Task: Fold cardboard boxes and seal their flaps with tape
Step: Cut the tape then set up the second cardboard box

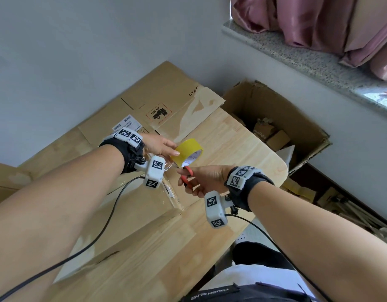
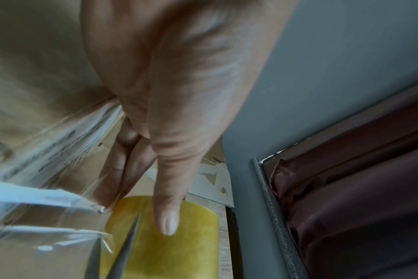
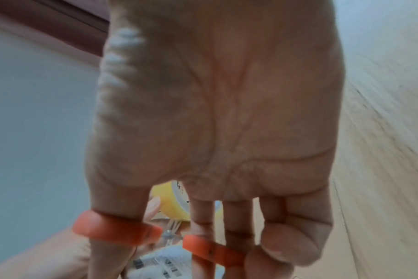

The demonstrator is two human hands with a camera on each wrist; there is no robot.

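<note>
step: cutting tape. left hand (image 1: 161,144) grips tape roll (image 1: 186,154); right hand (image 1: 204,178) clamped on scissors (image 1: 186,176) at roll's 6 o'clock, blades parted. next, likely: snip strip, press onto box (image 1: 131,205).

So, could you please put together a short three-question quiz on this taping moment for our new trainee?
1. True or false: the left hand holds the yellow tape roll.
2. Which tool does the right hand grip: A) a knife, B) red-handled scissors, C) a tape dispenser?
3. Fill in: the scissor blades are ____ at the clear tape strip pulled from the roll.

Key: 1 true; 2 B; 3 open.
</note>
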